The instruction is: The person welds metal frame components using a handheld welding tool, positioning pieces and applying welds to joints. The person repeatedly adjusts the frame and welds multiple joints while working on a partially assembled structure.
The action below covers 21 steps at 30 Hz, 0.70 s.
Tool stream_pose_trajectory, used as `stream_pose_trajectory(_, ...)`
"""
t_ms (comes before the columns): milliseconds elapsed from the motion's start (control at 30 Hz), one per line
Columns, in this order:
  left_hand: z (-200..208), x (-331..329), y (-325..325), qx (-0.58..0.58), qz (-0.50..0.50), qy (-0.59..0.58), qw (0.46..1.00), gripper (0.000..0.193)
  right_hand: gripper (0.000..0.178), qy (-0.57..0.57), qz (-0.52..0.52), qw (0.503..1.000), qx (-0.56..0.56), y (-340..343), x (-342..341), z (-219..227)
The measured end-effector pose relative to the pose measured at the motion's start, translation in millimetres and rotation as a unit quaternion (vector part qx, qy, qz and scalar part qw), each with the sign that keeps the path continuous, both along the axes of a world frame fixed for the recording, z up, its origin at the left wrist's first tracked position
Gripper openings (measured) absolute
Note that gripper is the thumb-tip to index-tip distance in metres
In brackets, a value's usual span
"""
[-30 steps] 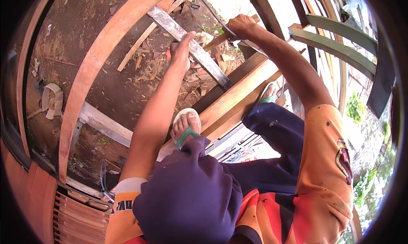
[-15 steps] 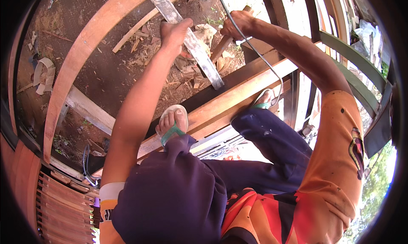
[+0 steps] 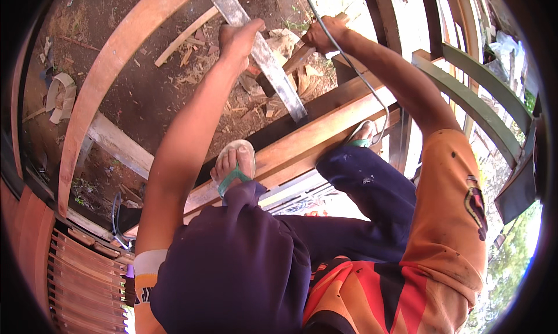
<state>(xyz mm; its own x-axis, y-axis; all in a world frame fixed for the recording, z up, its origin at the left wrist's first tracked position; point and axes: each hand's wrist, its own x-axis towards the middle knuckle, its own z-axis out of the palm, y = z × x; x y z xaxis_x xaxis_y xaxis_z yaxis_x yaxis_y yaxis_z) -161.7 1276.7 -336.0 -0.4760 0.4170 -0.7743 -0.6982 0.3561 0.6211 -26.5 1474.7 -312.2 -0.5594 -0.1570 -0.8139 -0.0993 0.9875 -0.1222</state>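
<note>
My left hand (image 3: 238, 40) is closed around a worn, grey-white flat bar (image 3: 278, 72). The bar slants from the top of the view down to a dark beam (image 3: 317, 108), where its lower end rests. In my right hand (image 3: 326, 34) is a thick brown wooden handle (image 3: 299, 59), its butt showing above the fist. The handle's far end passes behind the bar, next to a dark brown piece (image 3: 264, 84); whether that is the tool's head I cannot tell. My sandalled feet rest on a pale wooden beam (image 3: 325, 127) below my hands.
A curved wooden piece (image 3: 113, 55) arches at the left. Wood chips and offcuts (image 3: 189, 55) litter the dirt ground. A grey cable (image 3: 343, 52) hangs across my right hand. Green curved slats (image 3: 474, 98) stand at the right, and a slatted wooden panel (image 3: 87, 276) is at lower left.
My right hand has shifted slightly downward, and the wooden handle has swung left so that its far end is now behind the bar. My left hand keeps its hold.
</note>
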Motion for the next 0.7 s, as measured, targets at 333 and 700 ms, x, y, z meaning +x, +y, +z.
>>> stream_pose_trajectory(333,31.7,4.1,0.1,-0.045,-0.038,-0.069,0.996,0.030,0.012,-0.011,0.009,0.999,-0.050,7.8,12.7,22.3)
stream_pose_trajectory(700,17.2,61.5,-25.2,-0.015,-0.013,-0.043,0.999,0.135,0.032,0.093,-0.415,0.904,-0.050,16.7,37.2,-31.4)
